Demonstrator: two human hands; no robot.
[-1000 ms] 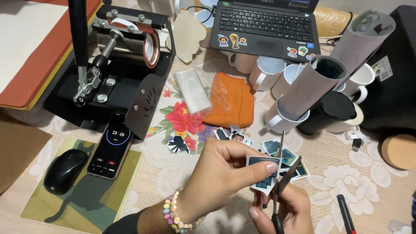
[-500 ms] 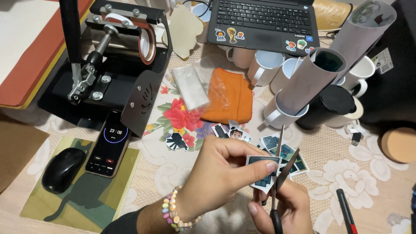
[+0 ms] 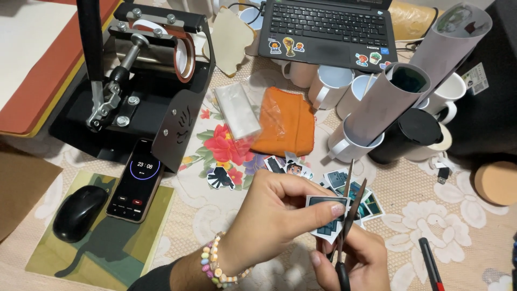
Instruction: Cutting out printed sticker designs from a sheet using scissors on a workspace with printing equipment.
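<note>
Head view: left hand (image 3: 269, 215) pinches a small printed sticker sheet (image 3: 327, 214) between thumb and fingers, just left of the scissors (image 3: 347, 215). Right hand (image 3: 353, 264) grips the scissor handles below, blades parted and pointing up, touching the sheet's right edge. Handles are cut off by the frame; more cut stickers (image 3: 344, 186) lie behind.

Orange pouch (image 3: 284, 122), black mouse (image 3: 79, 213), white floral tablecloth (image 3: 215, 145), dark teal sticker (image 3: 326, 214), pastel beaded bracelet (image 3: 213, 264).
</note>
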